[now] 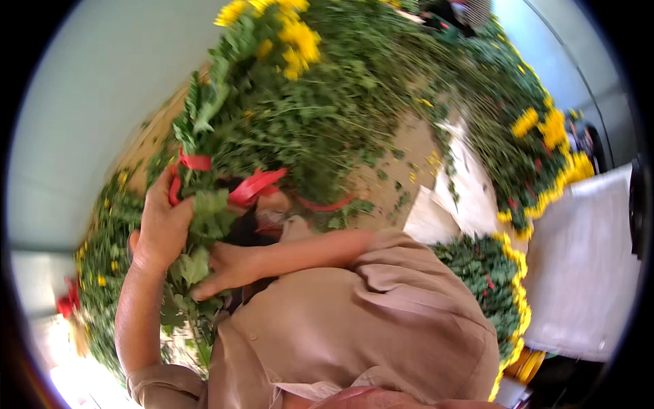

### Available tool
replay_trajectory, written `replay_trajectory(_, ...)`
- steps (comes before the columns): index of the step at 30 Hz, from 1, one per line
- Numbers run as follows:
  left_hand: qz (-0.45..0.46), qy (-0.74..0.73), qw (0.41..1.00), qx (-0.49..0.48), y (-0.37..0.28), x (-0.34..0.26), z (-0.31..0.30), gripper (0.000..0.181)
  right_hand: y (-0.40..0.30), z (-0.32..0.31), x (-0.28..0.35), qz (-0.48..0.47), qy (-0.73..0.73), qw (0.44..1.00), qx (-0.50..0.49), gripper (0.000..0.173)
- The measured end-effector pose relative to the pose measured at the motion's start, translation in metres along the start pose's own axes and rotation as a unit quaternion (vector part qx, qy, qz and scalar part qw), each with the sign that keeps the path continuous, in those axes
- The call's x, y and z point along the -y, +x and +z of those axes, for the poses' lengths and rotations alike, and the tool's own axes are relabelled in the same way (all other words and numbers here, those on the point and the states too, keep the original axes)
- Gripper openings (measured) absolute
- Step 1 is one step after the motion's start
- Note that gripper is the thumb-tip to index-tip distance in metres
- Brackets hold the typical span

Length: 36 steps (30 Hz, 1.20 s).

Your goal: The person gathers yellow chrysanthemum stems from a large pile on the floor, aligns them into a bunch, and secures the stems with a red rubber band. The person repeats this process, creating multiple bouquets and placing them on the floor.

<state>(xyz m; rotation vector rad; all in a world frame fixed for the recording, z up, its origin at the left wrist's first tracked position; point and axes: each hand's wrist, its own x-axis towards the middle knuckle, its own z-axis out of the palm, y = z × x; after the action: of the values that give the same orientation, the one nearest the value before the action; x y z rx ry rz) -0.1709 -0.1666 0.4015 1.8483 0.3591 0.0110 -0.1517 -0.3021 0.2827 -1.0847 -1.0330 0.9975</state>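
A long bunch of leafy chrysanthemum stems (207, 112) with yellow flower heads (299, 41) stands in front of me, blooms at the far end. My left hand (166, 220) grips it near the middle, where a red ribbon (195, 161) wraps the stems; part of that ribbon runs under the fingers. Closer to my body, my right hand (230, 268) lies against the lower leaves (194, 268) of this bunch, its thumb extended. Leaves hide its other fingers, so its grip is unclear. More red ribbon strips (258, 186) lie just beyond my right forearm.
Loose cut stems (327, 107) heap across the floor ahead. Finished-looking rows of yellow-headed bunches (516, 291) line the right side, near a white sheet (467, 184) and a pale panel (577, 271). Greenery (112, 245) piles at left beside a wall (102, 102). Another person (460, 15) is partly visible at the top.
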Motion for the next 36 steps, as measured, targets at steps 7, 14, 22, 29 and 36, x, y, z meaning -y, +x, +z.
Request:
replay_trajectory(7,0.236,0.038,0.970,0.031,0.077,-0.054,0.055,0.057,-0.082,-0.109,0.083,-0.070,0.263,0.854,-0.443,0.043)
replay_trajectory(14,0.116,0.263,0.958,-0.018,0.139,0.101,-0.150,0.034,-0.403,-0.321,0.078,0.037,-0.144,0.545,-0.825,0.039)
replay_trajectory(22,-0.315,0.432,0.832,0.149,0.113,0.279,-0.267,0.032,-0.647,-0.140,-0.004,0.332,-0.302,0.120,-0.886,0.054)
replay_trajectory(29,-0.283,0.321,0.893,0.142,0.110,0.214,-0.197,0.032,-0.672,-0.046,-0.038,0.464,-0.119,0.019,-0.877,0.087)
replay_trajectory(36,-0.223,0.288,0.922,0.131,0.109,0.226,-0.207,0.026,-0.655,-0.041,-0.085,0.701,-0.149,0.126,-0.686,0.084)
